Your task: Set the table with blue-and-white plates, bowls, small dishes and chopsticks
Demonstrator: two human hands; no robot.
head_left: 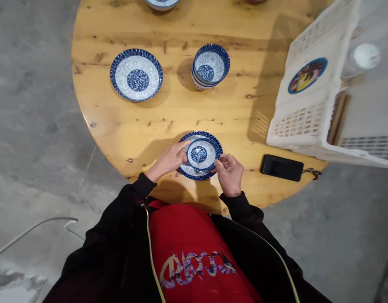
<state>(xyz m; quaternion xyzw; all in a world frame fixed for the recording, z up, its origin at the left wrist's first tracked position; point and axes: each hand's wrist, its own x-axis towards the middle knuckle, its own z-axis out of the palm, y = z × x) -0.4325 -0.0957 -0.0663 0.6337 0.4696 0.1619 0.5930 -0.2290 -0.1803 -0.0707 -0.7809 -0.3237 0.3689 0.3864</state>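
Note:
A small blue-and-white dish [198, 154] is gripped at its rim from both sides, over a larger blue-patterned plate [194, 174] on the wooden table. My left hand [172, 159] pinches the dish's left edge, and my right hand [229, 173] has fingers and thumb closed on its right edge. Whether the dish touches the plate beneath, I cannot tell. Beyond them stands a stack of blue-and-white bowls [211, 65]. To the left of that stack lies a wide shallow plate [137, 75] in the same pattern.
A white plastic basket [303, 105] stands on the right with items inside. Near its front corner lies a black phone [281, 167] with a strap. Another bowl [162, 3] is cut off at the top edge. The round table [99, 105] curves away on the left.

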